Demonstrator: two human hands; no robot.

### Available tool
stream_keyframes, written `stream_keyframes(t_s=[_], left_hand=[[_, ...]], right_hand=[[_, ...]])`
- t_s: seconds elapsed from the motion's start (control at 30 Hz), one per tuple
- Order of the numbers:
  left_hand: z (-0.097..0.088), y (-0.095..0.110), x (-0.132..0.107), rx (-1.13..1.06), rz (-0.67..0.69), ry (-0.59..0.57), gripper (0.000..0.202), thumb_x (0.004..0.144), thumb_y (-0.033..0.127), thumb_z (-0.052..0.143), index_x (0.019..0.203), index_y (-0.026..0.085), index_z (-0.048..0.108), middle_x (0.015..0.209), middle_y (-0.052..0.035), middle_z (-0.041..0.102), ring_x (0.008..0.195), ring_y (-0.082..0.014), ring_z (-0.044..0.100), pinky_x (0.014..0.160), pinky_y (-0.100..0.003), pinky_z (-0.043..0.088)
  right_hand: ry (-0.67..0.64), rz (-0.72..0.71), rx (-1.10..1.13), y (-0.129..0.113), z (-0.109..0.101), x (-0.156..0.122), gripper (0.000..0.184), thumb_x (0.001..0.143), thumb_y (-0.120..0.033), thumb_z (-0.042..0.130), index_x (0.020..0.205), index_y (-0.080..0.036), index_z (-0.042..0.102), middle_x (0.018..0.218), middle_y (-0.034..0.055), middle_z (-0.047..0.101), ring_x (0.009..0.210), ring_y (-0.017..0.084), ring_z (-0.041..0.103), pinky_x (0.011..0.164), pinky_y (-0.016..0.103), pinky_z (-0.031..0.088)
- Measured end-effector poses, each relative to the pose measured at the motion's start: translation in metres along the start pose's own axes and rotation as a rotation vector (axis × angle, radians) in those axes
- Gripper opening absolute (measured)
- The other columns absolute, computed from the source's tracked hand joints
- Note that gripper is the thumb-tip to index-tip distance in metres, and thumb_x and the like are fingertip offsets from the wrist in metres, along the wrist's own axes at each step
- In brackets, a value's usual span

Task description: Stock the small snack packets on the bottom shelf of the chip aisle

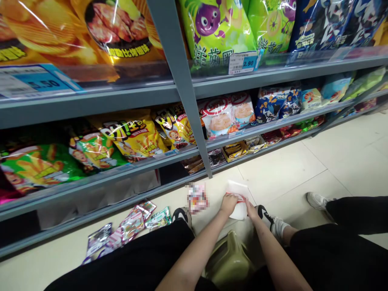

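Both my hands reach down to the floor between my feet. My left hand (229,203) and my right hand (250,209) grip a white packet with a red edge (239,193) that rests on the pale floor tiles. A small blurred packet (197,198) lies just left of it. I am seated low, with my black-clad legs at either side and an olive plastic stool (229,258) under me.
Grey shop shelves (182,93) full of snack bags run along the left and back. Several small packets (130,226) lie on the floor near the bottom shelf. Another person's leg and white shoe (317,200) are at the right. Open tiled floor (348,157) stretches right.
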State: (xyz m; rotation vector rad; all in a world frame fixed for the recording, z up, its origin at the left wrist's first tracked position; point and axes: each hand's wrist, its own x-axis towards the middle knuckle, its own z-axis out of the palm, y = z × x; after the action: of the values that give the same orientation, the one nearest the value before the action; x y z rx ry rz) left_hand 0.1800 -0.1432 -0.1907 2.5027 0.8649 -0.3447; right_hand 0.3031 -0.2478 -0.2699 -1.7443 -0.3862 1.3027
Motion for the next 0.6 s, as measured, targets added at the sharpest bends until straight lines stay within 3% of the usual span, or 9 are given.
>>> stream_keyframes(t_s=[0.1, 0.17, 0.27, 0.33, 0.43, 0.5, 0.6], left_hand=[[-0.007, -0.011, 0.003, -0.006, -0.048, 0.036, 0.032, 0.094, 0.01, 0.04, 0.111, 0.015, 0.067, 0.103, -0.014, 0.072, 0.099, -0.0274, 0.067, 0.087, -0.038, 0.048], [-0.011, -0.018, 0.003, -0.007, -0.078, 0.064, 0.033, 0.094, 0.009, 0.039, 0.114, 0.016, 0.065, 0.105, -0.0137, 0.071, 0.1, -0.0266, 0.066, 0.088, -0.038, 0.048], [-0.015, -0.028, 0.001, -0.004, -0.087, 0.11, 0.033, 0.094, 0.01, 0.038, 0.115, 0.016, 0.062, 0.113, -0.014, 0.068, 0.109, -0.0256, 0.06, 0.095, -0.038, 0.044], [-0.014, -0.033, -0.002, -0.004, -0.082, 0.166, 0.033, 0.094, 0.011, 0.038, 0.12, 0.016, 0.059, 0.117, -0.0149, 0.064, 0.115, -0.0263, 0.056, 0.101, -0.041, 0.04], [-0.008, -0.035, -0.008, -0.064, -0.141, 0.341, 0.039, 0.093, 0.016, 0.047, 0.132, 0.016, 0.051, 0.13, -0.018, 0.055, 0.124, -0.0309, 0.047, 0.109, -0.047, 0.033], [-0.002, -0.036, -0.01, -0.175, -0.283, 0.492, 0.051, 0.089, 0.024, 0.059, 0.137, 0.014, 0.045, 0.142, -0.0213, 0.045, 0.133, -0.0363, 0.038, 0.113, -0.052, 0.028], [0.01, -0.041, -0.005, -0.527, -0.564, 0.695, 0.079, 0.075, 0.032, 0.077, 0.141, 0.012, 0.038, 0.152, -0.0245, 0.031, 0.142, -0.039, 0.028, 0.114, -0.054, 0.027]], right_hand=[[0.022, -0.05, -0.032, 0.002, 0.001, -0.002, 0.058, 0.078, -0.05, 0.056, 0.127, -0.018, 0.062, 0.137, 0.0115, 0.058, 0.14, 0.028, 0.038, 0.122, 0.042, 0.017], [-0.006, -0.077, -0.027, 0.0, 0.005, -0.002, 0.057, 0.071, -0.036, 0.06, 0.126, -0.021, 0.062, 0.137, 0.0077, 0.059, 0.141, 0.024, 0.037, 0.123, 0.04, 0.016], [-0.043, -0.081, 0.001, -0.008, 0.011, -0.001, 0.059, 0.062, -0.022, 0.059, 0.12, -0.023, 0.065, 0.13, 0.0041, 0.064, 0.136, 0.023, 0.043, 0.121, 0.038, 0.022], [-0.051, -0.055, 0.029, -0.015, 0.015, 0.0, 0.06, 0.058, -0.017, 0.057, 0.117, -0.023, 0.066, 0.12, 0.0029, 0.068, 0.127, 0.024, 0.051, 0.114, 0.038, 0.035], [-0.06, 0.021, 0.073, -0.023, 0.02, 0.0, 0.064, 0.055, -0.015, 0.054, 0.117, -0.022, 0.065, 0.097, 0.0029, 0.074, 0.095, 0.026, 0.065, 0.085, 0.036, 0.054], [-0.07, 0.074, 0.098, -0.028, 0.021, -0.002, 0.066, 0.055, -0.016, 0.054, 0.12, -0.023, 0.064, 0.085, 0.0017, 0.073, 0.076, 0.023, 0.064, 0.069, 0.032, 0.053], [-0.097, 0.138, 0.14, -0.033, 0.018, -0.005, 0.069, 0.056, -0.015, 0.055, 0.124, -0.025, 0.061, 0.088, 0.0013, 0.072, 0.074, 0.021, 0.063, 0.065, 0.029, 0.051]])
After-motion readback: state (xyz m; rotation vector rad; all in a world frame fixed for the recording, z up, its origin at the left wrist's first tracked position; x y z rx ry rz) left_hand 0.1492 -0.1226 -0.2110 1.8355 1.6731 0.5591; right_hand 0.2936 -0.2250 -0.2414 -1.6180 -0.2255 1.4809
